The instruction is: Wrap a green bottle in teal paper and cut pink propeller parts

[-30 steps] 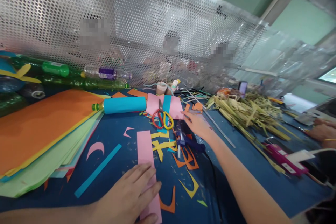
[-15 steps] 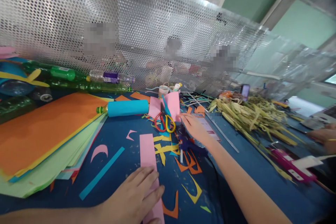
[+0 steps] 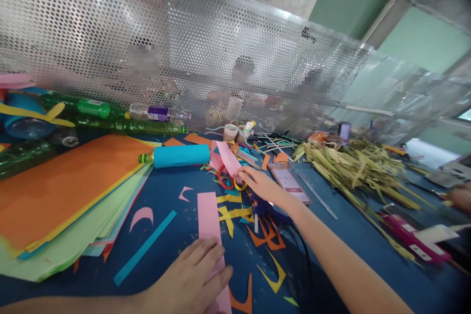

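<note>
My left hand [image 3: 195, 274] lies flat, fingers out, on a long pink paper strip [image 3: 209, 213] on the table. With its fingertips, my right hand [image 3: 263, 187] pinches the near end of another pink paper piece [image 3: 227, 157], which slants up and away. Under that paper and hand are scissors with red and yellow handles [image 3: 223, 179], their blades mostly hidden. A dark blue glue gun [image 3: 274, 210] lies just below the right hand. Beyond my left hand, a bottle wrapped in blue paper [image 3: 182, 156] rests on its side.
Coloured paper sheets [image 3: 77, 181] are stacked at left, with green bottles [image 3: 128, 125] behind. Yellow scraps [image 3: 231, 213] and a blue strip [image 3: 145, 248] litter the table. At right are a phone [image 3: 290, 184], dried husks [image 3: 353, 167] and a pink power strip [image 3: 415, 235]. Perforated metal mesh [image 3: 206, 34] stands behind.
My right hand has moved left and nearer with the pink paper piece, which now covers part of the scissors. More of the phone shows. My left hand has stayed on the strip.
</note>
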The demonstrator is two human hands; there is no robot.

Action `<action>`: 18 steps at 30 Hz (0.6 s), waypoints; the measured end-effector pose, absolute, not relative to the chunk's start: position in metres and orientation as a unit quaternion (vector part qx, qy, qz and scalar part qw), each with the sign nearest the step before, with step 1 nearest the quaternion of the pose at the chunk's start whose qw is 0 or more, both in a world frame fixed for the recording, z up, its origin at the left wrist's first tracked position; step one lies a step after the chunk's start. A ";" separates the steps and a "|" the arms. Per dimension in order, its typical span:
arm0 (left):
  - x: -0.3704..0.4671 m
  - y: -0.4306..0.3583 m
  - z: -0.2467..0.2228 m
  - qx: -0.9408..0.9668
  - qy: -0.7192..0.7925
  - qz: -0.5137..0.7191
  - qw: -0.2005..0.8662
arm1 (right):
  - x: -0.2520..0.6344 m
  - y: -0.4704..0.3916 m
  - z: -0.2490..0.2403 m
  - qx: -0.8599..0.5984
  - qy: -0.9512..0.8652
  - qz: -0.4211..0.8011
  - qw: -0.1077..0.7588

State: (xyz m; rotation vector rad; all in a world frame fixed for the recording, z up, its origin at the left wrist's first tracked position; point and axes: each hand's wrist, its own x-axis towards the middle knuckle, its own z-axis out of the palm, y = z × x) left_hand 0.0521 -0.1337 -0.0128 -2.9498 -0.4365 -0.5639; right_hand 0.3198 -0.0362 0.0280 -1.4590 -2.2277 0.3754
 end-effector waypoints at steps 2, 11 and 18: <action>0.052 -0.134 -0.007 -0.971 -0.146 -0.181 0.059 | 0.320 -0.033 0.029 -0.532 -0.803 0.143 0.225; 0.051 -0.133 -0.015 -0.972 -0.139 -0.184 0.044 | 0.329 -0.010 0.030 -0.623 -0.751 0.095 0.197; 0.052 -0.132 -0.025 -0.969 -0.140 -0.198 0.045 | 0.341 0.021 0.033 -0.720 -0.682 0.019 0.123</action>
